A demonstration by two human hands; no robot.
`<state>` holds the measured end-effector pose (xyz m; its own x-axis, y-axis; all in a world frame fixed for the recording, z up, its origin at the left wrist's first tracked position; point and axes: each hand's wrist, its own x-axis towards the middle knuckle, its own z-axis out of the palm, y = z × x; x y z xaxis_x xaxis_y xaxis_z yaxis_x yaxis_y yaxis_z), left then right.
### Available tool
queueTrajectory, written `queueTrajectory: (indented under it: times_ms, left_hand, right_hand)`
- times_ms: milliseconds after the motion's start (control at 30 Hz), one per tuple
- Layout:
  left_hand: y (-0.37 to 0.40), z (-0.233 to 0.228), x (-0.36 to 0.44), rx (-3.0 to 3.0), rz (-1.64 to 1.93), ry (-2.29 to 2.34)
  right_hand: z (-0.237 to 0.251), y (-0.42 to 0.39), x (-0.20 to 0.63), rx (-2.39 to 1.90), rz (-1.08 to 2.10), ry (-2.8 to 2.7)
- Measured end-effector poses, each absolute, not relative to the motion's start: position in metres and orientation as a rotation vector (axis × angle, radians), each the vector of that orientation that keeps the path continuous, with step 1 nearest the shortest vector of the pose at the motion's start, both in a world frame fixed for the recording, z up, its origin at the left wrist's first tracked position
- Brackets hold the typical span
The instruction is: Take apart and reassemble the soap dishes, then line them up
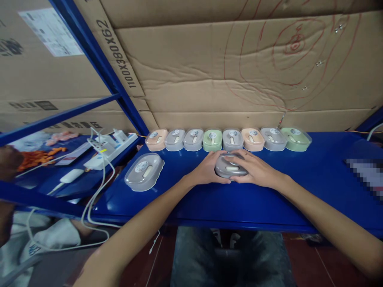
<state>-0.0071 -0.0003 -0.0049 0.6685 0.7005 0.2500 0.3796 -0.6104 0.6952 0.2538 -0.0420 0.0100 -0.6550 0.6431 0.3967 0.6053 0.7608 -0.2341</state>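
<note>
Head view: a dark grey lidded box (231,169) is held near the middle of the blue surface (191,203), just in front of a row of pastel boxes (232,140). One side is cupped by the left hand (209,169), while the other is gripped by the right hand (254,169), fingers spread over the lid (223,162). Whether that lid is fully seated can't be told, so if it's loose, it could get popped off by uneven pressure. Row boxes could be bumped too if it's shoved back. The grey box (136,178) at left seems safe enough.
</note>
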Motion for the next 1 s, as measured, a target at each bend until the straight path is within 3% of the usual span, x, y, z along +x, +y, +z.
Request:
queueTrajectory:
  times_ms: [333,633,1000]
  left_hand:
    - [0.001,-0.008,-0.007,2.291,0.695,0.798]
    - [0.000,-0.002,-0.007,2.434,0.653,0.766]
    - [-0.012,0.008,-0.011,2.655,0.567,0.820]
  right_hand:
    - [0.011,-0.043,0.255,-0.935,0.039,-2.564]
    - [0.007,-0.042,0.254,-0.902,0.165,-2.504]
    - [0.004,-0.036,0.254,-0.857,0.669,-2.159]
